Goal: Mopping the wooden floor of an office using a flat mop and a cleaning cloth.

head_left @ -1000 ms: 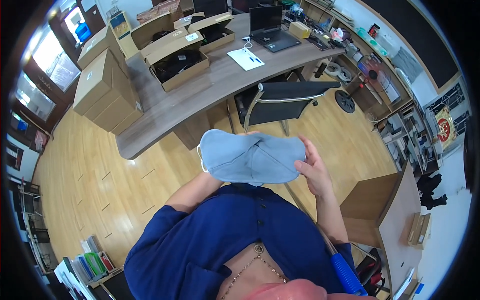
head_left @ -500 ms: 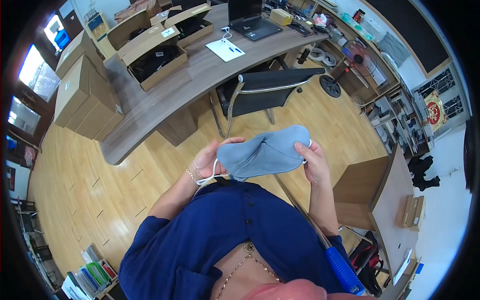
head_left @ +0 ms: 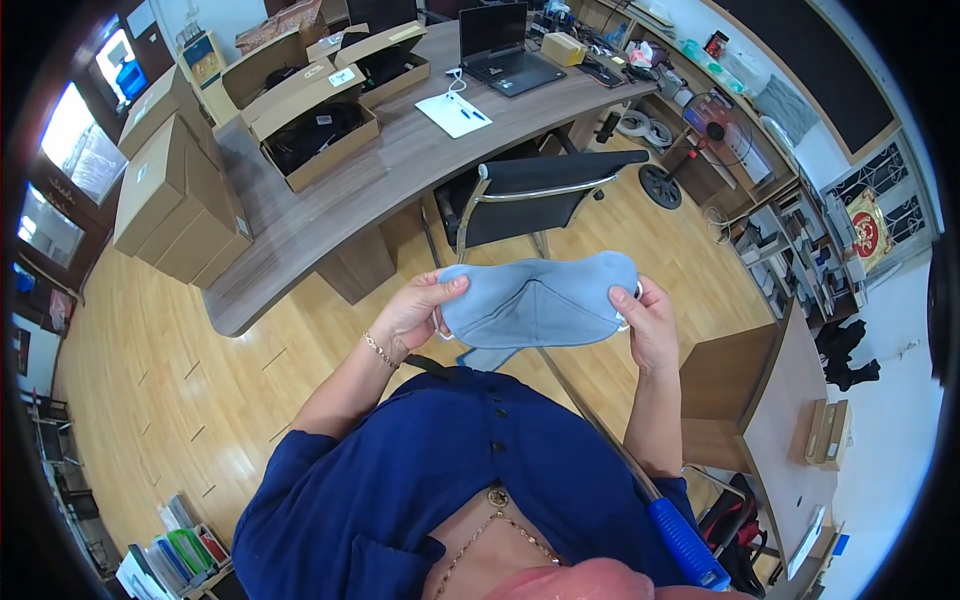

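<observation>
Tabletop, boxes at upper left of frame. My left hand now pinches blue mask too, matching right hand; it spreads level between them.

A blue mask is held spread in front of a dark blue shirt, its left edge pinched by the left hand and its right edge by the right hand, with both thumbs laid on the side facing up. A bracelet is worn on the left wrist. Beyond the mask, a chair is placed by a desk, on which a laptop, a sheet with pens and open boxes are set; closed boxes are stacked at its left end. A fan is seen farther right
</observation>
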Tool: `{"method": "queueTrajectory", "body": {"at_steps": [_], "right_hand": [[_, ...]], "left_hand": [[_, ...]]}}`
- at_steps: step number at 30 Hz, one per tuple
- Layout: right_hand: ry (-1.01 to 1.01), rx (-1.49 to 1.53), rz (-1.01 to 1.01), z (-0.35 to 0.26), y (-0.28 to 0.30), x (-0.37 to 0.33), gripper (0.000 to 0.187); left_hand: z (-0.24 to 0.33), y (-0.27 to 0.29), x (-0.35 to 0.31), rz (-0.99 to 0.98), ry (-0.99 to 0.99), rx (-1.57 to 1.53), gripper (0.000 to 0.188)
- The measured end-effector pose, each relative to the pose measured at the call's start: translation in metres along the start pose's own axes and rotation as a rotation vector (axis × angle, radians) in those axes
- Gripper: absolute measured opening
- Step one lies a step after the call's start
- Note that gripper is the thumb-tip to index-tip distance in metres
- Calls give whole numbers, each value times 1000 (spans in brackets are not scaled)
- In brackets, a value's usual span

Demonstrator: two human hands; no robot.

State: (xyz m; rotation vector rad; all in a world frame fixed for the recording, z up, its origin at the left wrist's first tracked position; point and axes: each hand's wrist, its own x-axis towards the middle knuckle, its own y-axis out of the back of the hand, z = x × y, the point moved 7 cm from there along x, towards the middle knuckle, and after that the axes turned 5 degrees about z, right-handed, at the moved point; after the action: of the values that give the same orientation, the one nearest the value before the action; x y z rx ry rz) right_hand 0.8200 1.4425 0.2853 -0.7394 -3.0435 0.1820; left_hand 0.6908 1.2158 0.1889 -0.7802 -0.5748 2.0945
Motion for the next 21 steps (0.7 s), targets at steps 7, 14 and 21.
{"method": "queueTrajectory", "body": {"at_steps": [7,14,21], "right_hand": [[181,-23,-66,-54,-19,-33,28],[743,291,-408,-153,-71,-107,27],[959,375,-792,-172,-99,-119,16]], "left_hand": [[65,-54,-52,29,-308,11,22],[132,-171,-151,-620,-1006,261,20],[123,-155,-168,-656,-882,115,22]]}}
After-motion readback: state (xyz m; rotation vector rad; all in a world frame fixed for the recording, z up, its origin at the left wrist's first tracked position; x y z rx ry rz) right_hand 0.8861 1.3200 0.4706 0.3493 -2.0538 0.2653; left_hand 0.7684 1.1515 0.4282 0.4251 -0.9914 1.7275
